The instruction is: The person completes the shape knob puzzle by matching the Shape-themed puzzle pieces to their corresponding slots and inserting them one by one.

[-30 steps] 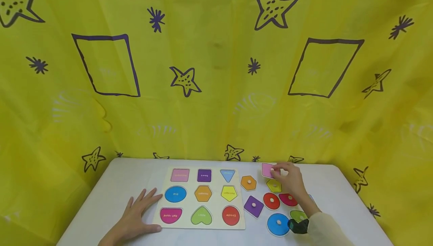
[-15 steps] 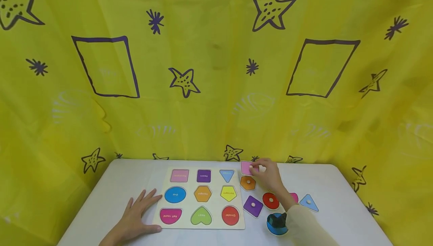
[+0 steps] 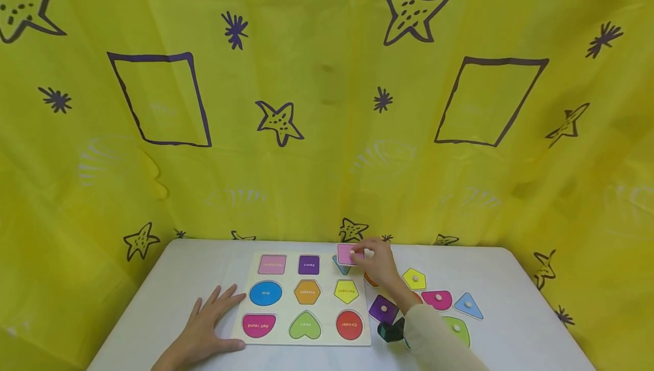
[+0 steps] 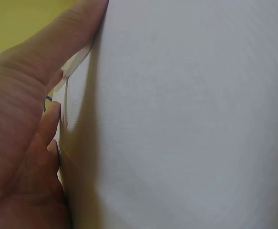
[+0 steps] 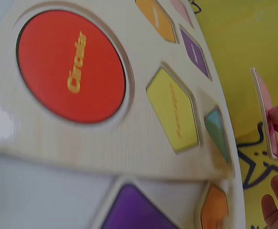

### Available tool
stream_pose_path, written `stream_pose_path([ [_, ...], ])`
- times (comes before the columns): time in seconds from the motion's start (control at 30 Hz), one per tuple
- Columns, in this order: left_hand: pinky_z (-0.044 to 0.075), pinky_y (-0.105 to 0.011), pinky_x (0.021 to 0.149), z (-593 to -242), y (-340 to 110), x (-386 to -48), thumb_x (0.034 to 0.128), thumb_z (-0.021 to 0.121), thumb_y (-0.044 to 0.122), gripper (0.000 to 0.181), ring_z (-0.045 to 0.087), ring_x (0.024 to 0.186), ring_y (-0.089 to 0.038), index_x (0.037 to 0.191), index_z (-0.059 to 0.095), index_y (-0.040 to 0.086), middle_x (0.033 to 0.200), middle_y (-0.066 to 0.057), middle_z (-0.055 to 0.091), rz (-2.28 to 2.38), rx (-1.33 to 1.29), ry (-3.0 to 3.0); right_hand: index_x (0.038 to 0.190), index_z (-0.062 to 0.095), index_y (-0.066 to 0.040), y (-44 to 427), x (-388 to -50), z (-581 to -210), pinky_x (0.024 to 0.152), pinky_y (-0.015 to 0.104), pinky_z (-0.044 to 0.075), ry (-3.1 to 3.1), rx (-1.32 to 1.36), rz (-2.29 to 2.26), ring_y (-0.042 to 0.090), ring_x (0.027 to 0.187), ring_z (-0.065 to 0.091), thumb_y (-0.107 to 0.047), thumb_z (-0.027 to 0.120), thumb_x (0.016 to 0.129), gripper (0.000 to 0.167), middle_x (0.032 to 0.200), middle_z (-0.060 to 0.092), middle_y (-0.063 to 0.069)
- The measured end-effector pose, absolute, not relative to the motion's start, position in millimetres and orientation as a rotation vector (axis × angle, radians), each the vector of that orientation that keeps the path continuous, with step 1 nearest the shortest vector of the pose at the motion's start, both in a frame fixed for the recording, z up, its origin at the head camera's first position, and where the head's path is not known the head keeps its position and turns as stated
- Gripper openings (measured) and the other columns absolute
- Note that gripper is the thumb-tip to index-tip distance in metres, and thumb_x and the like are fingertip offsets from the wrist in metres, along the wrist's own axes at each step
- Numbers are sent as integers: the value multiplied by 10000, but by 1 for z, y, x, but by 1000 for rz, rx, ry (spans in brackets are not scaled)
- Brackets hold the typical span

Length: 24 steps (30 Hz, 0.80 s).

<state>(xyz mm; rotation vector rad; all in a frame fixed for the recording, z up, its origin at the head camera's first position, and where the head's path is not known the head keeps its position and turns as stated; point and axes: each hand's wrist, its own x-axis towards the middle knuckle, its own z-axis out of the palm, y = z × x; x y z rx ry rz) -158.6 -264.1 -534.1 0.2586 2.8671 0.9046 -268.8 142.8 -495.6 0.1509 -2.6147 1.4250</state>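
My right hand (image 3: 379, 264) pinches the small knob of a pink rectangle puzzle piece (image 3: 346, 254). It holds the piece above the puzzle board (image 3: 281, 337), over the blue triangle recess at the board's far right corner. In the right wrist view the pink piece (image 5: 265, 112) is tilted nearly edge-on and apart from the board. The pink rectangle recess (image 3: 272, 264) lies at the far left of the board. With fingers spread, my left hand (image 3: 201, 328) rests on the table, its index finger and thumb at the board's left edge.
Right of the board lie loose knobbed pieces: purple square (image 3: 383, 308), yellow pentagon (image 3: 414, 279), magenta half round (image 3: 437, 299), blue triangle (image 3: 468, 306), green heart (image 3: 460, 331). The orange hexagon (image 3: 371, 280) is partly hidden. A yellow curtain (image 3: 322, 178) hangs behind the white table (image 3: 516, 325).
The right hand has carried the pink rectangle leftward, from above the loose pieces to over the board's far right corner. The left hand has stayed in place.
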Motion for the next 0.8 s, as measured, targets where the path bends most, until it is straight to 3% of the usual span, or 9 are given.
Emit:
stream_pose_path([
  [0.33,-43,-787,1137,-533,-264,-157,596,901,623,1046,129,1516,-527,1490,551,207,1618,-162,390,885,264,2881,947,810,-115,95,-270,-500,1050,573,454,-2620,288,1455,343,1223,538,-131,819,881,69,1159,666,72],
  [0.8,-46,-788,1134,-530,-263,-159,614,921,564,1018,138,1513,-524,1484,555,182,1617,-179,384,898,257,2865,965,818,-116,51,-275,-511,1025,534,404,-2649,332,1443,300,1185,515,-162,822,883,94,1129,667,46],
])
